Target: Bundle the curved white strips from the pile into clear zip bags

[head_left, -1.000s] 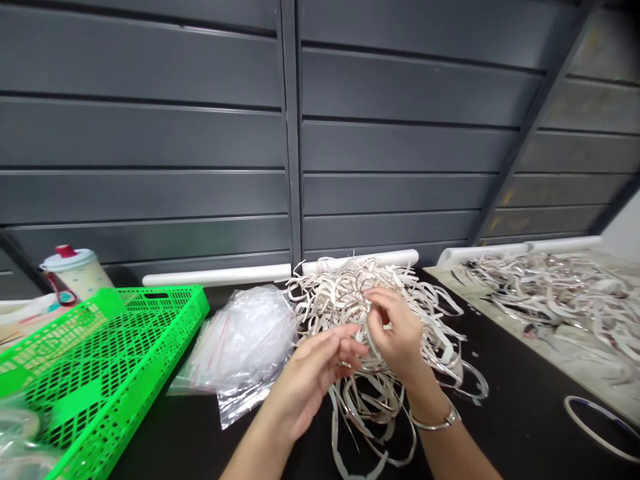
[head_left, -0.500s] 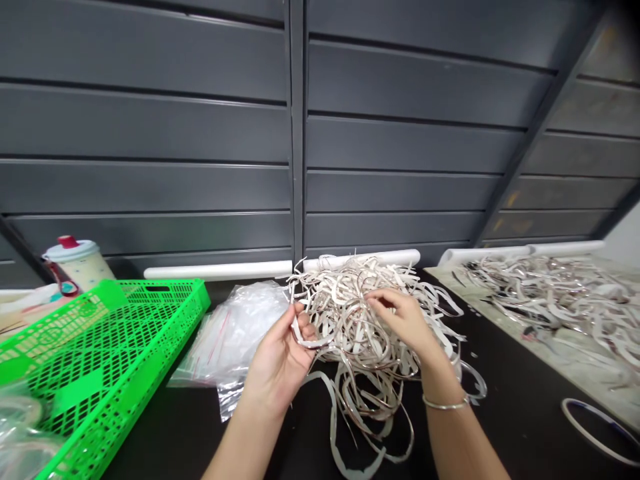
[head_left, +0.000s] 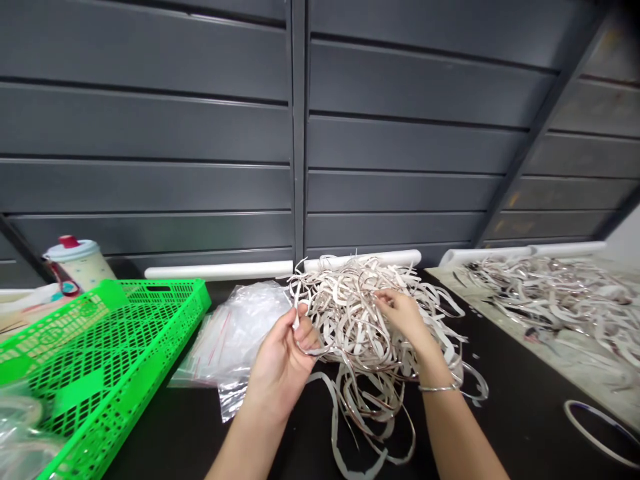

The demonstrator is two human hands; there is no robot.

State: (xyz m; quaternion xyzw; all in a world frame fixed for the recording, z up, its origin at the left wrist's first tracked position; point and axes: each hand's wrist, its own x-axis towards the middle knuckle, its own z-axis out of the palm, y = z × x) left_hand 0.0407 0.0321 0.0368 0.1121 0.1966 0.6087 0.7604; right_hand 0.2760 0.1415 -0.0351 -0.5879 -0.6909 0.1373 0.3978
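A tangled heap of thin whitish curved strips [head_left: 370, 313] lies on the black table [head_left: 520, 407] in front of me. My left hand [head_left: 283, 357] is closed on one curved strip at the heap's left edge, thumb and fingers pinching it. My right hand [head_left: 405, 317] reaches into the middle of the heap with fingers curled around some strips; a thin silver bracelet [head_left: 437, 388] sits on that wrist.
A green perforated plastic crate [head_left: 100, 360] stands at the left, with a stack of clear zip bags [head_left: 235, 340] beside it. A lidded cup [head_left: 77, 260] is at the far left. Another spread of strips [head_left: 555, 293] covers the pale surface at right. A dark slatted wall rises behind.
My left hand moved left out of the heap and pinched a single strip, holding it at the edge. My right hand shifted deeper into the pile's middle.
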